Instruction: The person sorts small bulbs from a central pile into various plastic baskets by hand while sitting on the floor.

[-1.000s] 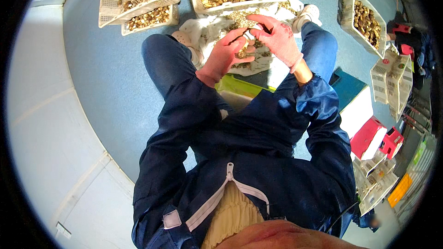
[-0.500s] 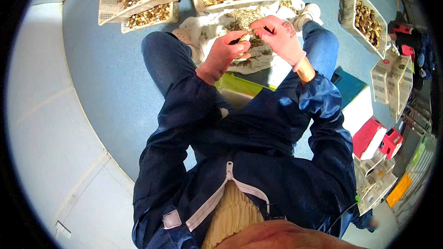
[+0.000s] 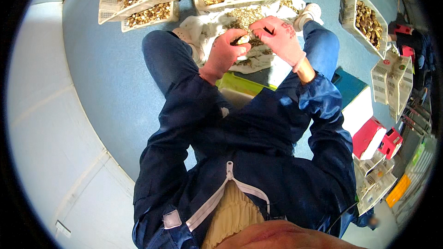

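Observation:
My left hand [image 3: 220, 54], in a pink glove, is closed round a small, rounded brown-and-cream piece [image 3: 243, 39], its pale side showing between thumb and fingers. I cannot tell its exact kind. Just to its right, my right hand [image 3: 279, 38], in a matching glove, has thumb and fingers pinched together; whatever they hold is hidden. Below both hands a white cloth or sack [image 3: 198, 26] lies on the floor between my feet, bearing a heap of small tan and dark bits [image 3: 247, 17].
Ahead stands a white crate [image 3: 197, 1] full of similar pieces. Stacked crates [image 3: 107, 7] sit at its left, another filled crate [image 3: 349, 17] at far right. A green-rimmed container [image 3: 251, 85] is between my legs. Red stools [image 3: 369, 137] and more crates [image 3: 381, 80] line the right.
The piece in my left hand has turned, showing more of its pale side, and the left fingers have curled in slightly. My right hand has hardly moved.

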Available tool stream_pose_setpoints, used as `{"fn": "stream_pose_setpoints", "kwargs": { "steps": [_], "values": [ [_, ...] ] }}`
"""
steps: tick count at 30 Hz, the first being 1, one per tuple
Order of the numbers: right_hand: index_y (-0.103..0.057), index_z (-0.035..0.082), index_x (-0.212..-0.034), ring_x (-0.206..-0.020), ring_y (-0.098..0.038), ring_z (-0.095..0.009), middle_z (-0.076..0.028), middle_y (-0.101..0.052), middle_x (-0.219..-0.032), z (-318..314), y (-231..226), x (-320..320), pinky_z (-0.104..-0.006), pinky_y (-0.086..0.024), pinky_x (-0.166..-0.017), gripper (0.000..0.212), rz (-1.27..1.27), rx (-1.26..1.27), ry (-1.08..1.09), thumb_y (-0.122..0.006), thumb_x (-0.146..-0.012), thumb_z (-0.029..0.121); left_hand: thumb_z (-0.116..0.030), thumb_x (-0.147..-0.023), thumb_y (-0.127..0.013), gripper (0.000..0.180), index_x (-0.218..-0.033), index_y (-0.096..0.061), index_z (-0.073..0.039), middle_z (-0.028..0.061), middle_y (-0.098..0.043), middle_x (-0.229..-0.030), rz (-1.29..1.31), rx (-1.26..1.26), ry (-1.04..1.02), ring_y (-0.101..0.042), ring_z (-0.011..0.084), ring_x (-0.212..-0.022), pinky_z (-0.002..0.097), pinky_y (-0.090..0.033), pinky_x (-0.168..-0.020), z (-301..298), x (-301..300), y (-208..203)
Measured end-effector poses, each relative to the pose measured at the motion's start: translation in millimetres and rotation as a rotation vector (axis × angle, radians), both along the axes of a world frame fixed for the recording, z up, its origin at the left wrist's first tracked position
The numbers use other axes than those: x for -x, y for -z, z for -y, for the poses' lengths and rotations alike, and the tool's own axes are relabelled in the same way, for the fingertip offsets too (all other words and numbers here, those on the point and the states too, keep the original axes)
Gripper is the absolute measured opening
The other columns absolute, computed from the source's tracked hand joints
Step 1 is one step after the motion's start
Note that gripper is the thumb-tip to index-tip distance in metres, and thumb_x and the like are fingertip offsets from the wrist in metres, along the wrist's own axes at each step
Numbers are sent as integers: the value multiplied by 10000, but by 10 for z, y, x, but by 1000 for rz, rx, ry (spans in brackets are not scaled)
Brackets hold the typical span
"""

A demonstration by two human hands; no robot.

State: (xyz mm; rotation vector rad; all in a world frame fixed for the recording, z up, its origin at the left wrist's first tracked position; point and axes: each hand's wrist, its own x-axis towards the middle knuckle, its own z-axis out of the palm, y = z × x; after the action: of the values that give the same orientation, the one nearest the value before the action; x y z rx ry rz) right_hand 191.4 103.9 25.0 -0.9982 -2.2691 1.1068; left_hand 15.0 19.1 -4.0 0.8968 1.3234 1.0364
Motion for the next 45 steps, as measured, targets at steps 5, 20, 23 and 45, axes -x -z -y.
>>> {"fn": "stream_pose_setpoints", "kwargs": {
  "steps": [5,20,23,45],
  "values": [
    [-677,114,-969,-900,-624,-299,-92,-649,-954,27,72,50,-378,-508,-780,154,-11,-93,-48,-592,-860,182,-100,-774,-699,291,-1034,-623,8,20,-647,-853,-152,16,28,-556,77,-737,233,-452,-644,-14,25,-10],
    [-684,123,-963,-926,-624,-279,-81,-658,-953,47,148,130,-371,-513,-784,153,5,-95,43,-597,-853,183,-95,-756,-715,317,-1041,-619,8,54,-667,-885,-135,-49,-56,-596,116,-788,259,-481,-695,-2,54,232],
    [-688,117,-960,-926,-624,-287,-91,-658,-958,30,122,109,-372,-508,-792,155,14,-35,90,-595,-854,181,-104,-745,-720,333,-1043,-619,5,65,-669,-879,-121,39,-37,-601,123,-787,266,-483,-700,-5,31,117],
    [-687,112,-946,-931,-623,-278,-86,-663,-955,97,193,223,-369,-499,-814,150,11,-76,170,-600,-843,178,-73,-736,-703,330,-1044,-612,4,75,-652,-834,-235,-176,-75,-581,117,-669,261,-476,-594,-34,64,307]
  ]
}}
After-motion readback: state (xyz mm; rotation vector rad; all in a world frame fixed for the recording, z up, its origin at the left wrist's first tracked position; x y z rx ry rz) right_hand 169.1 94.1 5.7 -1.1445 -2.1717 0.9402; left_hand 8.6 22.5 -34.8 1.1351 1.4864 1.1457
